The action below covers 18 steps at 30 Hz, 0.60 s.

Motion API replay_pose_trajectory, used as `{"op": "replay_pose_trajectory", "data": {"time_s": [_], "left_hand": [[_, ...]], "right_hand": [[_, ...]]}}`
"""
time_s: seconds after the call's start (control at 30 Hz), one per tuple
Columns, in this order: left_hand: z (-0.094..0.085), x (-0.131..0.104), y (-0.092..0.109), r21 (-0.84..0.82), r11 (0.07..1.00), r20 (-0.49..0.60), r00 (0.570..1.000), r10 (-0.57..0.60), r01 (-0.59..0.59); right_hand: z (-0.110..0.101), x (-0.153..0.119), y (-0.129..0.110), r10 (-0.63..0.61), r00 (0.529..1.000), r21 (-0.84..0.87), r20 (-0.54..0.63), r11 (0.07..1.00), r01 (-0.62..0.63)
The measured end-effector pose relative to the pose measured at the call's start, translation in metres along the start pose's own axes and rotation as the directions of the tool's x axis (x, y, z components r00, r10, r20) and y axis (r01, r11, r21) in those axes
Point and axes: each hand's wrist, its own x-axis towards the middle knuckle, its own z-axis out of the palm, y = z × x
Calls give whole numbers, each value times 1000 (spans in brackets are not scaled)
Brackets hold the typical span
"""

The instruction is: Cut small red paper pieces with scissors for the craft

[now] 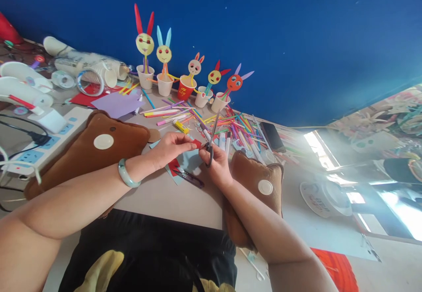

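My left hand (171, 149) pinches a small piece of red paper (197, 143) between thumb and fingertips. Close beside it, my right hand (217, 162) is wrapped round the handles of a pair of scissors (215, 127), whose blades point up and away from me. The scissors' handles sit right by the red paper; whether the blades touch it I cannot tell. Below the hands, a dark thread snipper (190, 178) lies on light blue paper (194, 160). Another scrap of red paper (173, 167) lies there, partly under my left hand.
Several rabbit-faced figures in paper cups (165, 84) line the blue wall. Coloured sticks (244, 136) and markers are heaped before them. Brown cushions (125, 145) lie under both forearms. A power strip (56, 140) is at left, a phone (272, 136) at right.
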Motion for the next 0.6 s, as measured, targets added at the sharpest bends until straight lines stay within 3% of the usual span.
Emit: {"op": "replay_pose_trajectory", "data": {"time_s": [0.17, 0.3, 0.6], "left_hand": [[-4, 4, 3, -175, 979, -154, 985, 76, -103], [-6, 5, 4, -197, 963, -254, 959, 130, -183], [-6, 5, -1, -254, 945, -234, 961, 146, -206]], "right_hand": [[-1, -3, -9, -40, 988, -86, 148, 995, 53], [2, -5, -13, -70, 966, -154, 248, 982, 110], [3, -6, -15, -73, 934, -207, 349, 966, 152]]}}
